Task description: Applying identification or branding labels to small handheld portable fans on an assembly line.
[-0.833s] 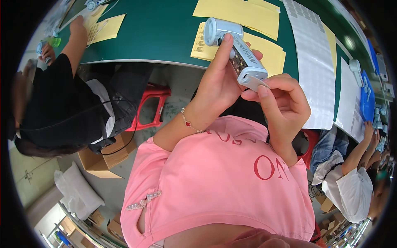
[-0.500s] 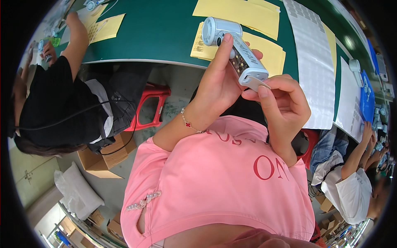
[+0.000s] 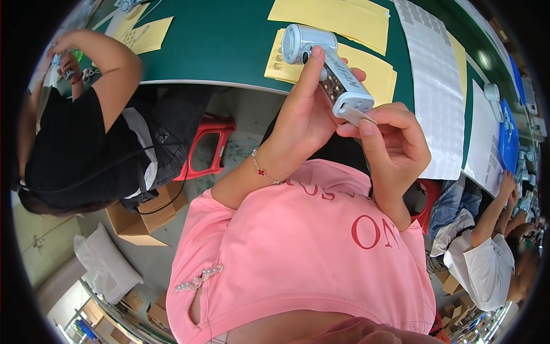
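Observation:
My left hand [image 3: 309, 109] is closed around the handle of a light-blue, hair-dryer-shaped device [image 3: 345, 77]. Its round, drum-like head [image 3: 299, 43] points up and to the left, and a dark panel with small light spots runs along one side of the handle. Thumb and fingers of my right hand [image 3: 395, 137] pinch a thin, pale, flat piece [image 3: 354, 116] against the handle's bottom end. Whether that piece is a sticker or a flap I cannot tell. Some fingers of my left hand are hidden behind the device.
Yellow sheets [image 3: 332, 20] lie on the green table [image 3: 217, 40] beyond my hands. White label sheets [image 3: 435, 103] spread to the right, near another light-blue device [image 3: 491, 94] and a blue tray [image 3: 507, 132]. Co-workers sit on both sides. A red stool [image 3: 212, 146] stands at left.
My hands and the device have shifted only very slightly; my right hand keeps its pinch at the handle's end. The co-worker on the left has bent and raised an arm.

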A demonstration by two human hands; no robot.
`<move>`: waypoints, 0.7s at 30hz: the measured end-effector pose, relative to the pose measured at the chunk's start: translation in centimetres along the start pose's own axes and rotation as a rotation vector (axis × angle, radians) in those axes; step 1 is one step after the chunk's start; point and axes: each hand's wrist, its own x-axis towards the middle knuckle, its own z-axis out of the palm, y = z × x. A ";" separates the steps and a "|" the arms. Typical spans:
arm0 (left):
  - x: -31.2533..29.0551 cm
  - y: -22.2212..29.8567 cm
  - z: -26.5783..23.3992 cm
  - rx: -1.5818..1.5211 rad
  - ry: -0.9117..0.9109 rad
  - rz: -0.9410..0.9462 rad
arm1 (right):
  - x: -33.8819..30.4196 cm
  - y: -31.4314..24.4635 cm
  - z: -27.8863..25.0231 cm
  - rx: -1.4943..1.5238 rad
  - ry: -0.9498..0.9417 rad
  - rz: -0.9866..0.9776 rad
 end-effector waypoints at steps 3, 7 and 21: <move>0.1 -0.1 0.0 -0.045 0.024 -0.032 | 0.0 -0.1 -0.1 -0.004 -0.011 0.001; 0.2 0.0 -0.2 -0.041 0.004 -0.038 | 0.1 -0.2 0.0 0.035 0.000 0.035; 0.2 -0.1 0.0 -0.030 0.026 -0.007 | 0.1 -0.4 0.2 -0.019 0.006 0.037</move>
